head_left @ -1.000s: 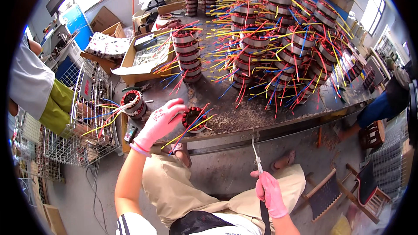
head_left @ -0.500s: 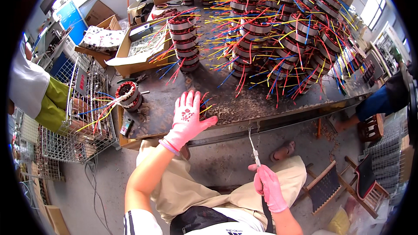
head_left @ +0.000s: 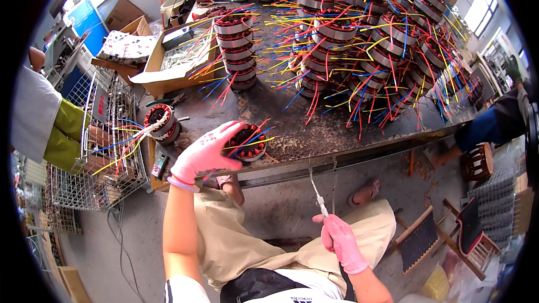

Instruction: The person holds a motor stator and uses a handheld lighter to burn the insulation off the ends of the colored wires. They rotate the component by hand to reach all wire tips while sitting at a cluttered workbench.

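My left hand (head_left: pixel 206 150), in a pink glove, is at the left side of a wound motor stator (head_left: pixel 247 145) that lies near the table's front edge. Its thumb and fingers are spread apart around the stator's near left rim; whether they touch it is hard to tell. Red, blue and yellow leads stick out of that stator to the right. Low in front of the table, my right hand (head_left: pixel 342 241), also pink-gloved, is closed around a slim tool (head_left: pixel 320 202) with a pale body and a thin bent metal tip pointing up toward the table edge.
Tall stacks of stators (head_left: pixel 331 39) with bristling leads fill the back of the table (head_left: pixel 269 106). Another stator (head_left: pixel 163 123) with white-tied leads stands at the left corner. An open carton (head_left: pixel 151 76), a wire cart (head_left: pixel 106 123) and a person in green (head_left: pixel 64 134) are at left.
My left hand has moved off the top of the stator to its left side, uncovering its windings. The right hand and tool have shifted slightly left.
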`<state>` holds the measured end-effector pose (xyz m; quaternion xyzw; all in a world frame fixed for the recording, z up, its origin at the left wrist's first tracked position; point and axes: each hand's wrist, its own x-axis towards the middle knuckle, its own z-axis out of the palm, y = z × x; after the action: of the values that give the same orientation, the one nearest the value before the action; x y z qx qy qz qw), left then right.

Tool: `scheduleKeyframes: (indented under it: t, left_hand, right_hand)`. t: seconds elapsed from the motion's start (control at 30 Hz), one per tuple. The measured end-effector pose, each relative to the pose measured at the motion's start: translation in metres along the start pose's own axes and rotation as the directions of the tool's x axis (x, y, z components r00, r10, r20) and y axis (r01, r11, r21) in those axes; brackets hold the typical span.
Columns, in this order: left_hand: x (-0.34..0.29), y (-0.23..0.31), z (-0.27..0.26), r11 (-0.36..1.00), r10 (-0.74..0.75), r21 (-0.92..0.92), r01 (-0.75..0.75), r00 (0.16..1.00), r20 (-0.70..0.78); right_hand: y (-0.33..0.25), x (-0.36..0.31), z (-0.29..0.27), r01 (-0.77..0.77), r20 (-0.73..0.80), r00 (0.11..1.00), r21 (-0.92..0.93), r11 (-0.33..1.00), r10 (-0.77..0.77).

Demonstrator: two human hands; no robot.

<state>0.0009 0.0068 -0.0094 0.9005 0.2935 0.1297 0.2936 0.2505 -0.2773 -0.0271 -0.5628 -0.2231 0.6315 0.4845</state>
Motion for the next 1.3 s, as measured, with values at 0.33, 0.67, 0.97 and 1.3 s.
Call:
scheduleKeyframes:
  t: [0.33, 0.67, 0.97, 1.3]
  left_hand:
    - [0.02, 0.013, 0.036, 0.982, -0.049, 0.171, 0.079, 0.984, -0.172]
    - [0.026, 0.021, 0.06, 0.967, -0.086, 0.209, 0.147, 0.957, -0.278]
    - [0.021, 0.021, 0.044, 0.985, -0.077, 0.136, 0.103, 0.979, -0.187]
    - [0.02, 0.016, 0.039, 0.981, -0.086, 0.159, 0.11, 0.984, -0.155]
  right_hand:
    - [0.018, 0.015, 0.006, -0.087, 0.063, 0.994, 0.012, 0.996, 0.086]
    - [0.02, 0.014, 0.008, -0.071, 0.041, 0.997, 0.022, 0.997, 0.07]
    - [0.017, 0.017, 0.014, -0.124, 0.043, 0.991, 0.008, 0.992, 0.123]
    - [0.027, 0.023, 0.015, -0.127, 0.102, 0.987, 0.022, 0.992, 0.125]
